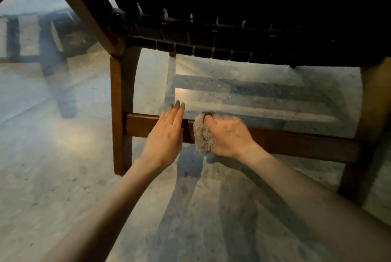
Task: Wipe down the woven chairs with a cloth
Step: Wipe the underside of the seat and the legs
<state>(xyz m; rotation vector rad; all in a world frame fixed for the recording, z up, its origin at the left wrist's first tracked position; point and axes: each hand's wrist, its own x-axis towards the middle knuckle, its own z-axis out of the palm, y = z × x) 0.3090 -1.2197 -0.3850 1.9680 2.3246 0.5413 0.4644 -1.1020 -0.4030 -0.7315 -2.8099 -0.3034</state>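
Cloth, a small beige wad with a fuzzy nap, sits bunched in the right hand, whose fingers curl round it and press it on the low wooden rail of the woven chair, towards the rail's left end. The left hand lies just left of the cloth, fingers straight and together, flat across the same rail and holding nothing; its fingertips are blurred. The chair's dark webbed seat fills the far and right of the view, and its left leg stands on a pale stone floor. The cloth looks soft and light and should crumple to any shape, so a full-palm bunch suits it. The wooden frame looks stiff, and is probably better braced at the rail or leg than on the springy webbing
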